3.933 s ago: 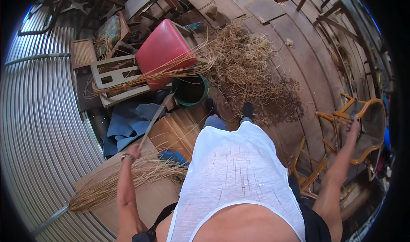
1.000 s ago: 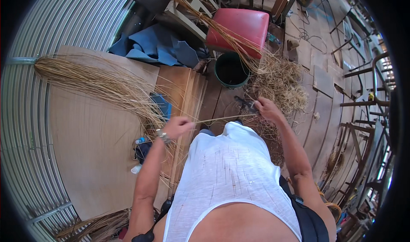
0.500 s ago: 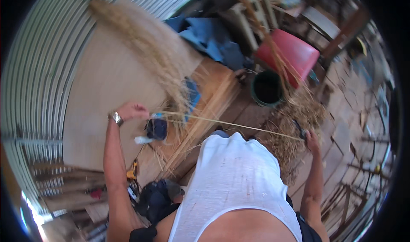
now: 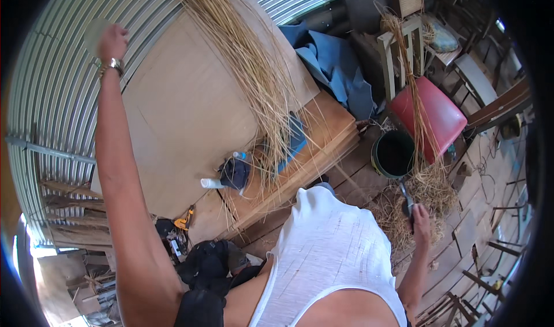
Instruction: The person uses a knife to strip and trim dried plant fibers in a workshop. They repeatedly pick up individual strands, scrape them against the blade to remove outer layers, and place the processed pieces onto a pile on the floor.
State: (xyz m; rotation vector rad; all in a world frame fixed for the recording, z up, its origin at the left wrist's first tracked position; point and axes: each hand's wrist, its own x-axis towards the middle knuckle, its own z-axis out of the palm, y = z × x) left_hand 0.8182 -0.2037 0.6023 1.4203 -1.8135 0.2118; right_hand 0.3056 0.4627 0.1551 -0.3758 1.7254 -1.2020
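Near one bucket (image 4: 377, 161), one knife (image 4: 407, 199) in right hand (image 4: 422, 220)

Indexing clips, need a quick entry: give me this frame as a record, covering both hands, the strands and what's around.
Left hand: raised in front of the corrugated metal wall; whether it holds anything is unclear
Right hand: gripping a dark-handled bladed tool
Long tan strands: loose bundle on the pale board
Shavings pile: on the floor, near the right hand
Green bucket: beside the red seat
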